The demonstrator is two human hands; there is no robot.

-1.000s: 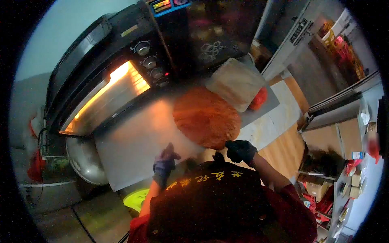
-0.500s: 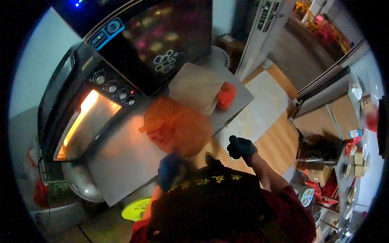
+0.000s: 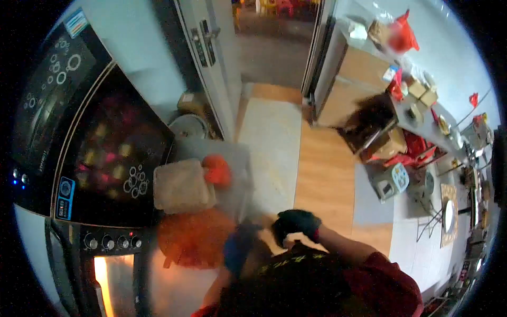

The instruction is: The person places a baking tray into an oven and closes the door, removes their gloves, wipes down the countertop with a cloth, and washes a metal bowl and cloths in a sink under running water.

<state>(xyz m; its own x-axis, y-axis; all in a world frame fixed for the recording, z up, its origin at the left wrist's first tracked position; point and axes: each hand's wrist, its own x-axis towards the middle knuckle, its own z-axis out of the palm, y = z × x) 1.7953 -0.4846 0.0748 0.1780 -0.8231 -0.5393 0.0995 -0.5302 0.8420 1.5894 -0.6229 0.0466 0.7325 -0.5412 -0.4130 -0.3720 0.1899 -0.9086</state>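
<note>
My left hand [image 3: 240, 247], in a dark blue glove, is low in front of my body and smeared by motion. Beside it, to the left, lies a round orange-red thing [image 3: 193, 238] on a grey metal surface [image 3: 179, 285]; its kind is unclear. My right hand [image 3: 297, 224], gloved in black, is held at my waist with its fingers curled in. Whether they hold anything is hidden. Behind the orange-red thing sits a flat beige box-like object [image 3: 182, 186], and a bright red-orange bundle [image 3: 216, 170] touches its right side.
A lit oven [image 3: 113, 274] and a black glossy cabinet [image 3: 111, 158] stand on the left. Ahead is an open door [image 3: 214, 68] above a wood-and-white floor. Cartons [image 3: 356, 79], a shelf [image 3: 422, 124] and a stool [image 3: 392, 182] are on the right.
My view has swung to the right, so oven and surface now sit further left. My right hand has come in closer to my left hand. The orange-red thing still lies on the surface.
</note>
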